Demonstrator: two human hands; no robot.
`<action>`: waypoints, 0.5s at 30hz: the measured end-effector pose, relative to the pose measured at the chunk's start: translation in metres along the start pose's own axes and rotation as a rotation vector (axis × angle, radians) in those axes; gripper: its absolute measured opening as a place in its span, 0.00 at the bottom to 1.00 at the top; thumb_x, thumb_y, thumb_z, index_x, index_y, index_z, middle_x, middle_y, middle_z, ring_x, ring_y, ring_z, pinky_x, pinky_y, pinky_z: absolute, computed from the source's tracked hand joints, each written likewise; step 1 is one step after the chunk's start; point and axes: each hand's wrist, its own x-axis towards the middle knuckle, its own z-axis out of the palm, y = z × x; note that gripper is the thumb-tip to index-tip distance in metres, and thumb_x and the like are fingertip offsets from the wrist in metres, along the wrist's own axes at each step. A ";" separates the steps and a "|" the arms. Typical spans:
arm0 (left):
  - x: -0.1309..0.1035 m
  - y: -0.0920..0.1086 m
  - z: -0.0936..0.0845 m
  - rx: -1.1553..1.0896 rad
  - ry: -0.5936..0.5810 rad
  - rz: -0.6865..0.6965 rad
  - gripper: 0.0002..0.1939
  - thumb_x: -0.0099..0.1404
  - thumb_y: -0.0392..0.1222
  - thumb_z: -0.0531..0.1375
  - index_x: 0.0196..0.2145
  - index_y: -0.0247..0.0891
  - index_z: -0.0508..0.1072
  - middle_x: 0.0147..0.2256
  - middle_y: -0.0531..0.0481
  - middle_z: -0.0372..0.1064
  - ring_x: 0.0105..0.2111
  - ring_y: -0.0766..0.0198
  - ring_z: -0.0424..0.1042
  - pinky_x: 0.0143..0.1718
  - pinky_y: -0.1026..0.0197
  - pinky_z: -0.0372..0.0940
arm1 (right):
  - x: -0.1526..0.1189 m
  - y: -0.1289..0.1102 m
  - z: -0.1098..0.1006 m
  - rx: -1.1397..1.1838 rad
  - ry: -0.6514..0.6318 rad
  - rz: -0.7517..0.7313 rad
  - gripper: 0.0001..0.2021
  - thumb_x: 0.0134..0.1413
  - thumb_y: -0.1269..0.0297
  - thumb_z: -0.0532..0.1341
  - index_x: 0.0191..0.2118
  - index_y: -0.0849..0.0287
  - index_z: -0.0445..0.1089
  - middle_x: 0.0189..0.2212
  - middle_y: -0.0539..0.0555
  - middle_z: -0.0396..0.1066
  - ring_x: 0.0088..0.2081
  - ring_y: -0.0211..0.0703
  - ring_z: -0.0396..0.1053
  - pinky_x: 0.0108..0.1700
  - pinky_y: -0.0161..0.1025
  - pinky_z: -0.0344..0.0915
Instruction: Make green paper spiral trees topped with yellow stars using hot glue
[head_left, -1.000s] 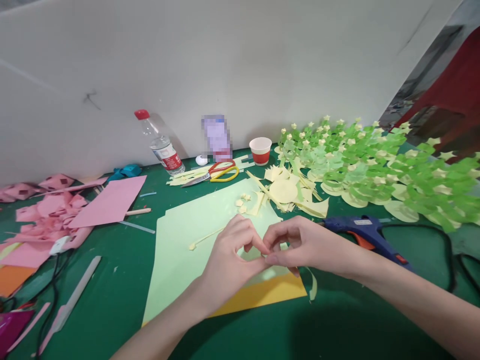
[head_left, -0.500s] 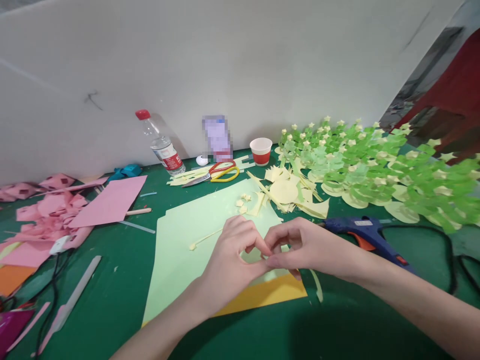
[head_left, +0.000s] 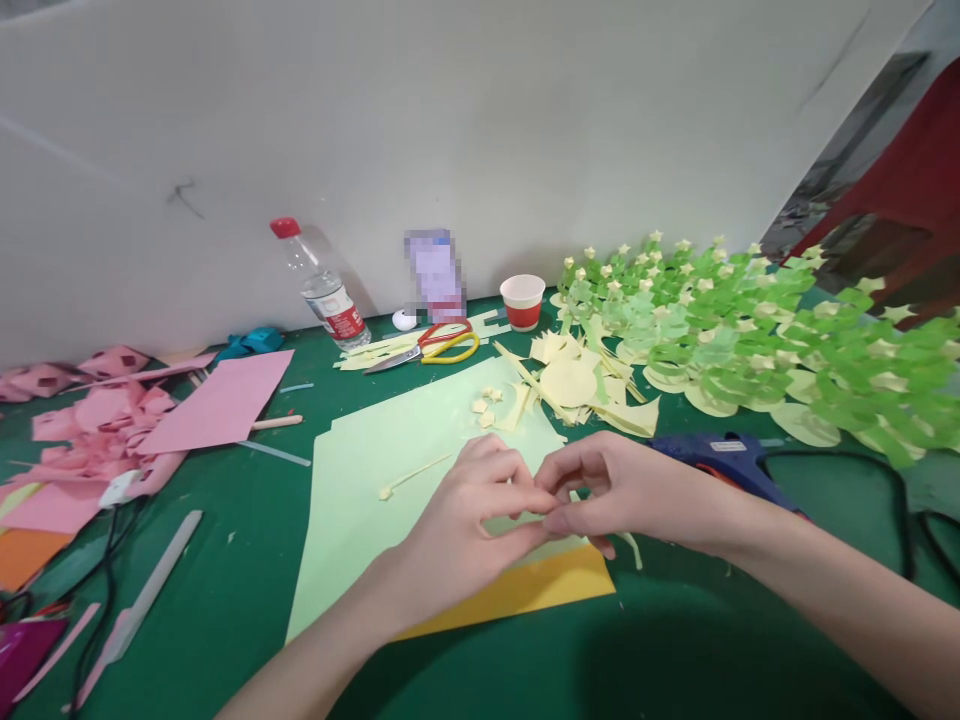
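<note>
My left hand (head_left: pixel 469 515) and my right hand (head_left: pixel 615 492) meet fingertip to fingertip over a light green paper sheet (head_left: pixel 375 480) on the green table. Together they pinch a thin pale green paper strip (head_left: pixel 632 548); its loose end curls out below my right hand. What the fingertips fold is mostly hidden. A yellow-orange sheet (head_left: pixel 525 590) pokes out from under the green one. A thin yellow strip with a tiny folded star (head_left: pixel 411 475) lies just left of my left hand.
A blue glue gun (head_left: pixel 724 458) with a black cable lies right of my hands. Many green paper trees (head_left: pixel 750 330) fill the right side. Yellow scraps (head_left: pixel 570 385), scissors (head_left: pixel 435 345), a red cup (head_left: pixel 522 300), a water bottle (head_left: pixel 322 290) and pink paper (head_left: pixel 150 415) lie behind and left.
My left fingers have curled in tighter against my right fingertips. The strip's hanging end has shifted and drawn up shorter under my right hand.
</note>
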 end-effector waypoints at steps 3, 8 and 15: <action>-0.001 -0.001 -0.002 -0.002 -0.033 0.044 0.06 0.57 0.31 0.58 0.27 0.38 0.75 0.20 0.53 0.58 0.28 0.65 0.56 0.31 0.62 0.56 | 0.000 -0.001 0.000 -0.028 0.001 -0.001 0.06 0.42 0.67 0.61 0.28 0.64 0.69 0.22 0.47 0.63 0.19 0.26 0.56 0.19 0.24 0.60; -0.002 -0.003 0.002 -0.018 0.129 -0.001 0.07 0.53 0.28 0.60 0.22 0.37 0.74 0.17 0.56 0.56 0.25 0.67 0.54 0.29 0.61 0.54 | -0.002 -0.003 0.000 -0.056 -0.011 -0.040 0.07 0.41 0.66 0.62 0.30 0.63 0.70 0.22 0.46 0.63 0.20 0.26 0.57 0.19 0.23 0.60; -0.001 -0.001 0.005 0.000 0.148 0.011 0.08 0.53 0.35 0.62 0.18 0.35 0.70 0.17 0.56 0.55 0.24 0.68 0.55 0.29 0.62 0.55 | -0.002 -0.002 0.002 -0.055 -0.012 -0.034 0.06 0.41 0.66 0.62 0.28 0.63 0.70 0.21 0.46 0.63 0.18 0.25 0.56 0.19 0.24 0.59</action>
